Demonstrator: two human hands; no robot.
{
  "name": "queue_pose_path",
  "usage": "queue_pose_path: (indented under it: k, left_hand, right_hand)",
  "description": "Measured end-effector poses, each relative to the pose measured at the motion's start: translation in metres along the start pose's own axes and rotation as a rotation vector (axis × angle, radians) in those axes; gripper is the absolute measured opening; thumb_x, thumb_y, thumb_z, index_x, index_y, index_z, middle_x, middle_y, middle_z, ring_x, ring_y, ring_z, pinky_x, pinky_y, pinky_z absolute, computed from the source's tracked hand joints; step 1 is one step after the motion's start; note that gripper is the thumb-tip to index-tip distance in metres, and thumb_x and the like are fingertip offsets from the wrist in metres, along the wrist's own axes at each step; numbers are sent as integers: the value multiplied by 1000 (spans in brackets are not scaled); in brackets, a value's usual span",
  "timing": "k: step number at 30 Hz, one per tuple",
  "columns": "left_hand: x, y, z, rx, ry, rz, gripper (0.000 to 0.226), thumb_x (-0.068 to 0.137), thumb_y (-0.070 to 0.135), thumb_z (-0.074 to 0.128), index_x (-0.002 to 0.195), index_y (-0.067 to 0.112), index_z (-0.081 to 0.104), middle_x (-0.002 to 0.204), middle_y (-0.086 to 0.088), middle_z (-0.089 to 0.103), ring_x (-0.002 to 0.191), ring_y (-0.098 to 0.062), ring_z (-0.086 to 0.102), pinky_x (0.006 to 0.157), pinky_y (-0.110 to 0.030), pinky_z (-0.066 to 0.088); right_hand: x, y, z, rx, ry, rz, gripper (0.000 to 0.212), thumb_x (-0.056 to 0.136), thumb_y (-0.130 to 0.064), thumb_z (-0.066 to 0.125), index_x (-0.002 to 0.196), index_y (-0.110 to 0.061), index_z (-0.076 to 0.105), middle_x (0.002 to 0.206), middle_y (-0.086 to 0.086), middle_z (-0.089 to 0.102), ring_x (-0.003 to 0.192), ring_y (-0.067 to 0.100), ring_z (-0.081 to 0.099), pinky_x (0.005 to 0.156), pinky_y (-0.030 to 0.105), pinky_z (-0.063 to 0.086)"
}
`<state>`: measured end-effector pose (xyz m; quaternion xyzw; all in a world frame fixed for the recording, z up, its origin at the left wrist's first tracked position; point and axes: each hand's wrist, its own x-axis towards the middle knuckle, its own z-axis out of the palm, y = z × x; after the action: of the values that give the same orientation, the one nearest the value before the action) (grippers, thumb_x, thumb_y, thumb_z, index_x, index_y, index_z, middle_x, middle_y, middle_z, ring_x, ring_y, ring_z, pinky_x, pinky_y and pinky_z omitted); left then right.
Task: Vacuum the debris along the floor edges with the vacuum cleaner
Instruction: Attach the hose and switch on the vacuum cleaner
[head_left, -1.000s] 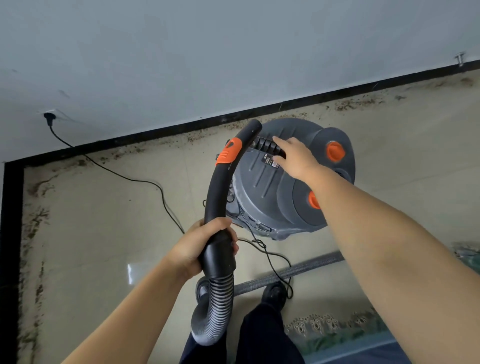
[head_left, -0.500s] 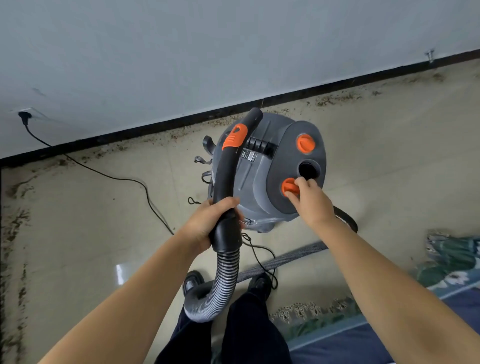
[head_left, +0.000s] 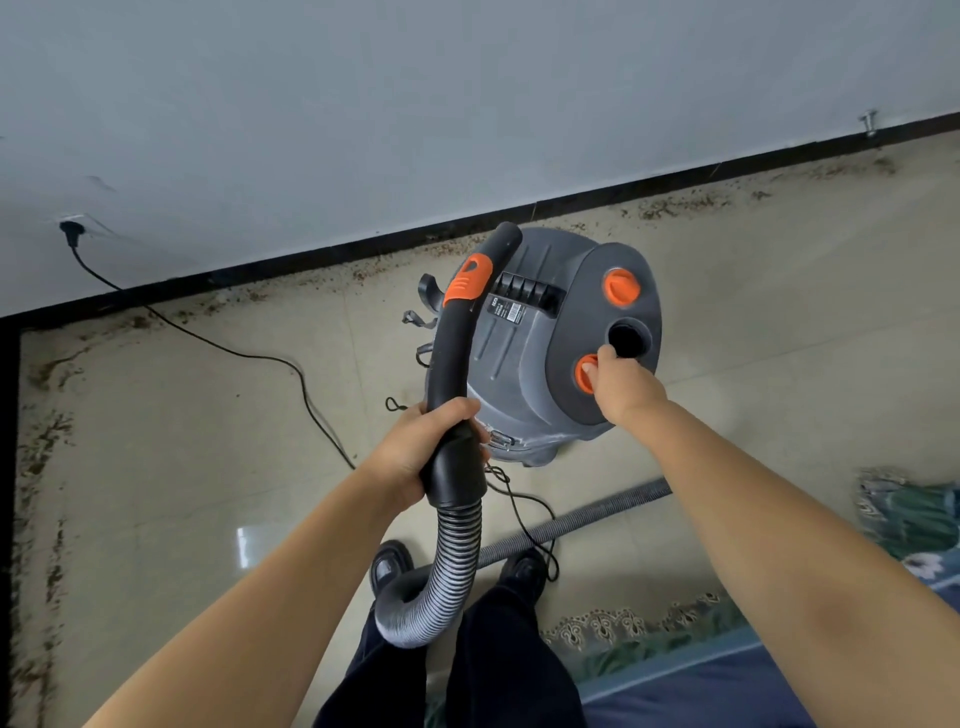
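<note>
Grey vacuum cleaner (head_left: 540, 358) sits on the floor just off the black skirting, debris (head_left: 670, 208) strung along that edge; my right hand (head_left: 618, 387) pinches the near orange knob (head_left: 586, 373), my left hand (head_left: 415, 452) wraps the hose handle (head_left: 457, 364). Risk I see: the power cord (head_left: 249, 356) trails near my feet, so a tug could unplug it
</note>
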<state>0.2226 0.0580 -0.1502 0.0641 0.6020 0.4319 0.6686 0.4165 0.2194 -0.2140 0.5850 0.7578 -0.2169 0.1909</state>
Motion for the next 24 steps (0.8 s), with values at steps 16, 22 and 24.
queue_pose_path:
  k: [16, 22, 24]
  left_hand:
    - [-43, 60, 16, 589, 311, 376, 17, 84, 21, 66, 82, 21, 49, 76, 0, 62, 64, -9, 60, 48, -19, 42]
    - [-82, 46, 7, 386, 198, 574, 53, 77, 35, 77, 117, 29, 43, 95, 18, 62, 78, 8, 63, 58, -7, 47]
    - [-92, 23, 4, 375, 180, 556, 56, 76, 32, 79, 120, 31, 44, 97, 18, 62, 85, 1, 63, 66, -11, 48]
  right_hand:
    - [-112, -185, -115, 921, -25, -163, 36, 95, -32, 56, 117, -5, 45, 90, 4, 55, 79, 21, 55, 63, 30, 41]
    - [-139, -198, -157, 1084, 178, -280, 19, 99, -24, 49, 106, -11, 38, 79, 2, 55, 59, 15, 60, 49, 24, 47]
    - [-148, -203, -176, 1152, 190, -319, 17, 97, -23, 51, 104, -12, 39, 76, 2, 54, 54, 16, 60, 54, 32, 55]
